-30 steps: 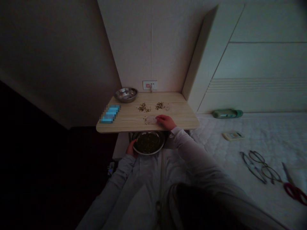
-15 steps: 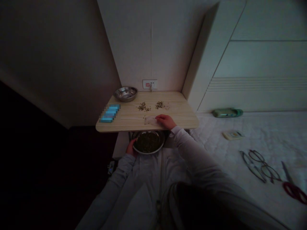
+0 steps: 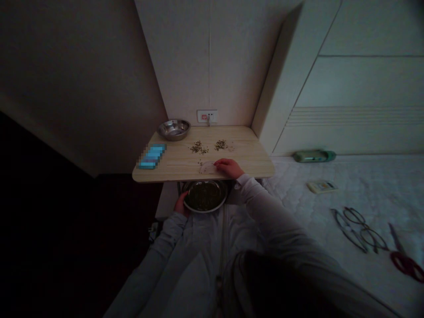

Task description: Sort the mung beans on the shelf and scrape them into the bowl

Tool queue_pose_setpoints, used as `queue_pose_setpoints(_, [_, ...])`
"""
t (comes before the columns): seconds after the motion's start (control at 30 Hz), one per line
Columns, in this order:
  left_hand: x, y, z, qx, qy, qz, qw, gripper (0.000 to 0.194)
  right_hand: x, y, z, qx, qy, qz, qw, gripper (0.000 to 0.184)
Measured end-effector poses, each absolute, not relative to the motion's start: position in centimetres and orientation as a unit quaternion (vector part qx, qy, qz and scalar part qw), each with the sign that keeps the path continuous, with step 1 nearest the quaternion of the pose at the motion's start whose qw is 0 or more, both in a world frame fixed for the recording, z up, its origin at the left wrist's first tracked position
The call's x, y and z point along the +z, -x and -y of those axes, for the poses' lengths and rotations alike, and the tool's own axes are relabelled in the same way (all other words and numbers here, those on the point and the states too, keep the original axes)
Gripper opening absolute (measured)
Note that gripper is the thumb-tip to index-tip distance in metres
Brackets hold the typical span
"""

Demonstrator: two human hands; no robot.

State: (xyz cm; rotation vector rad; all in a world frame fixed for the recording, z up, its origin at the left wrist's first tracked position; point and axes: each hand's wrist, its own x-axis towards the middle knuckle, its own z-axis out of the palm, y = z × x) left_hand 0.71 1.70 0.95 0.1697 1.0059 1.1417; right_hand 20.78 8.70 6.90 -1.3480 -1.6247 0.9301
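We are pinching the right end of a thin clear piece [image 3: 206, 167] in the drawn-together fingertips of the right hand [image 3: 229, 168]. The piece is lying near the front edge of the tabletop [image 3: 175, 172], extending leftward from the grip, its long axis running roughly parallel to that edge. The right hand is the nearer one. A few loose grains are lying by the piece's left end; two grain piles, left [image 3: 198, 147] and right [image 3: 220, 145], are sitting farther back. Below the front edge, we are gripping the left rim of a metal dish [image 3: 205, 211] with the left hand [image 3: 181, 204]; it is containing dark, wet-looking matter. A steel bowl [image 3: 175, 136] is standing at the back left, its contents indistinct
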Motion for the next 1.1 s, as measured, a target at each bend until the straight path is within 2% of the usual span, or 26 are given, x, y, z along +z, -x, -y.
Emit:
queue_pose_setpoints(0.33, [0.90,-0.75,-1.87,0.527,-0.064,-0.464,0.709,0.018,6.62,-20.85,-8.94,0.373,0.541,0.651,0.381,0.017])
queue_pose_setpoints(0.5, [0.87,-0.56,-1.74,0.513,-0.052,-0.471,0.716,0.018,6.92,-20.71,-8.71,0.383,0.529,0.646,0.396,0.020])
queue_pose_setpoints(0.7, [0.60,-0.30,-1.84,0.510,-0.052,-0.468,0.720,0.016,6.81,-20.47,-8.72,0.360,0.548,0.651,0.383,0.028])
queue_pose_setpoints(1.1, [1.00,-0.19,-1.64,0.508,-0.030,-0.479,0.716,0.015,6.80,-20.26,-8.66,0.331,0.554,0.676,0.356,0.030])
